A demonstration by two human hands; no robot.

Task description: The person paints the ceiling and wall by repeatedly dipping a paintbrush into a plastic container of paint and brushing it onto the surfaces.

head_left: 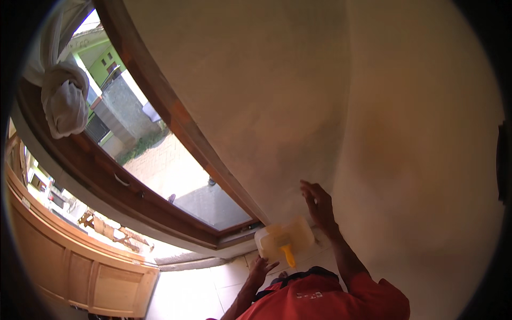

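Pale wall (256,106) rises beyond a tray (303,234) carrying a yellow-handled brush (288,256); the left hand (259,270) is at its edge, grip unclear, the right hand (319,207) raised, empty, fingers loosely spread.

The left hand (261,268) is at the near left edge of a shallow, pale tub (304,234); its grip is hard to make out. A brush (288,256) with a yellow handle lies in the tub, the handle pointing near. To the right and farther off, the right hand (318,201) is raised before a plain wall (256,80), fingers loosely bent. The person wears a red shirt (325,304). On the left stand a brown-framed window (176,112), a knotted pale curtain (65,106) and, nearer, a wooden door (114,285) above pale floor tiles (186,290).
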